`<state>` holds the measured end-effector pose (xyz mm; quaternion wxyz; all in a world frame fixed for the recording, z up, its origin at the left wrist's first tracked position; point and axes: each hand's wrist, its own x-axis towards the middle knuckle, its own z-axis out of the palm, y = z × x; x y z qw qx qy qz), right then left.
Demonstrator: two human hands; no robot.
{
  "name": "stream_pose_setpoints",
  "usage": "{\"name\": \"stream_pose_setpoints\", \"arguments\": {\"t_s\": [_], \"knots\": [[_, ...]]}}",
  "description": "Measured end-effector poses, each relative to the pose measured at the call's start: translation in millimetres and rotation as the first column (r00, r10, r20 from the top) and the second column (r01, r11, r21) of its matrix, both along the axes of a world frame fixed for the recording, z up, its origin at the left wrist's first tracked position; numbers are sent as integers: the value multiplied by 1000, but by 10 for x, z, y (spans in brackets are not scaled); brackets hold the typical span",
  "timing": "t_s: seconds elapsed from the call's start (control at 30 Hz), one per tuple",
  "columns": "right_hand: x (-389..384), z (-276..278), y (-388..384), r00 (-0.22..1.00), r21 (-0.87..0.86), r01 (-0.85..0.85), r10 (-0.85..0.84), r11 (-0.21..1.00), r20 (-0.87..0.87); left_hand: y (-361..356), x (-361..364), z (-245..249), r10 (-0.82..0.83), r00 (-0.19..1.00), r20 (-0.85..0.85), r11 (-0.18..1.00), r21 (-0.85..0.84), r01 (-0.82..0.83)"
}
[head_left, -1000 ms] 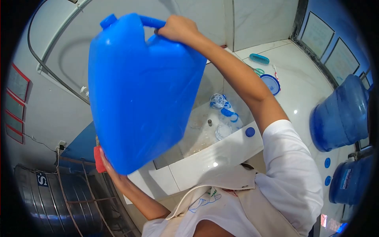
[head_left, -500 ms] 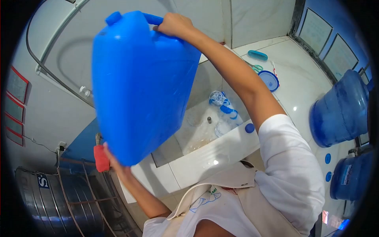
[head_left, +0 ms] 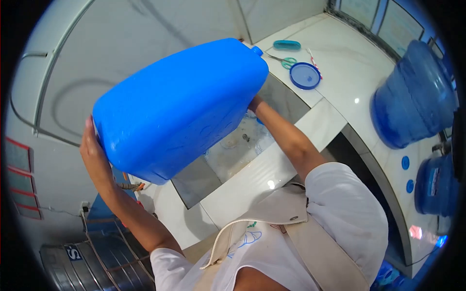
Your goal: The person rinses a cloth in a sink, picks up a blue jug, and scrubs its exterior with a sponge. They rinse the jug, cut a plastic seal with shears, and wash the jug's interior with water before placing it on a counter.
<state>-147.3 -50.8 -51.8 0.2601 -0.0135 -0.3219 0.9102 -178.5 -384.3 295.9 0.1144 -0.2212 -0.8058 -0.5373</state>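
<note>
A large blue jerrycan (head_left: 179, 106) is held tilted on its side over the tiled sink (head_left: 194, 184), its small capped spout toward the upper right. My left hand (head_left: 91, 145) presses against its bottom end at the left, fingers along the edge. Under the neck end, my right hand (head_left: 256, 103) grips the can at its handle side, the fingers hidden behind it. Clear plastic pieces (head_left: 264, 143) lie in the sink basin near the drain (head_left: 246, 137).
On the counter at the back lie scissors (head_left: 288, 62), a teal brush (head_left: 287, 45), a round blue lid (head_left: 305, 76) and a red-and-white toothbrush (head_left: 314, 63). Big blue water bottles (head_left: 407, 97) stand to the right. A steel tank (head_left: 97, 264) is at lower left.
The jerrycan has turned from upright to lying tilted, its spout swinging from upper left to right. My left hand rose with its bottom; my right hand came down to the right.
</note>
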Motion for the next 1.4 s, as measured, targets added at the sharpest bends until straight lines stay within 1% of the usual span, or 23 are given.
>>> {"name": "stream_pose_setpoints", "arguments": {"t_s": [0.13,0.27,0.37,0.5,0.57,0.63,0.7,0.73,0.77,0.8,0.83,0.87,0.9,0.93,0.97,1.0,1.07,1.2,1.27,1.3,1.33,1.37,1.4], "knots": [[274,34,-210,987,-310,-66,17,949,-160,681,210,225,-208,951,-231,974,-135,180],[227,81,-280,979,-257,-69,15,964,-206,1155,386,381,-418,769,-484,908,-228,350],[96,124,-344,979,-184,-14,-24,983,-204,1252,544,570,-477,728,-491,878,-308,367],[82,185,-245,982,13,99,-96,995,-162,1098,462,546,-309,700,-644,944,-295,145],[202,260,-25,985,155,133,-114,979,-127,754,338,467,-300,774,-558,952,-221,209],[342,460,235,990,233,115,-93,966,-103,263,177,294,-251,956,-151,968,-44,247],[505,877,536,970,251,84,-137,964,201,-327,-375,-127,-71,979,194,996,-41,80],[464,1054,576,969,267,76,-134,961,206,-454,-520,-396,-12,983,184,999,-44,20],[393,1225,587,870,625,32,-329,780,366,-517,-601,-596,48,983,175,998,-47,-40],[316,1394,543,726,867,-111,-556,486,405,-427,-544,-670,-45,984,175,998,-34,52],[167,1475,347,628,981,-79,-755,178,188,-251,-479,-780,-103,984,146,994,-6,105],[116,1650,24,544,989,-146,-835,10,88,-46,-394,-843,-145,985,91,984,-88,152],[-92,1576,-85,590,963,-246,-805,-107,61,168,-383,-1011,-220,971,-88,955,-220,197],[-109,1657,-347,664,970,-183,-747,-159,3,436,-231,-1048,-193,981,24,928,-320,190],[-257,1495,-439,719,939,-123,-681,-321,-139,626,-379,-1372,-183,983,-30,876,-459,149],[-301,1463,-568,756,896,-140,-630,-422,-179,821,-185,-1295,-242,965,105,789,-558,259],[-409,1246,-651,793,841,-106,-555,-531,-250,1105,-404,-1961,-370,929,-8,750,-592,294],[-366,1113,-530,859,832,-227,-507,-506,-74,1229,-301,-2298,-213,973,91,716,-663,219],[-392,1074,-381,928,836,-317,-328,-448,176,1231,-302,-2353,-191,978,81,710,-677,195],[-489,1164,-280,964,834,-248,-214,-493,161,1221,-310,-2330,-174,981,89,713,-676,188],[-643,1303,-139,881,757,-472,-219,-452,419,1200,-287,-2326,-155,983,103,714,-675,183],[-757,1454,-32,832,790,-554,-124,-264,541,1183,-250,-2321,-142,983,120,710,-680,186],[-953,1411,97,720,738,-637,-170,225,673,1202,-255,-2282,-132,985,114,718,-674,174]]}}
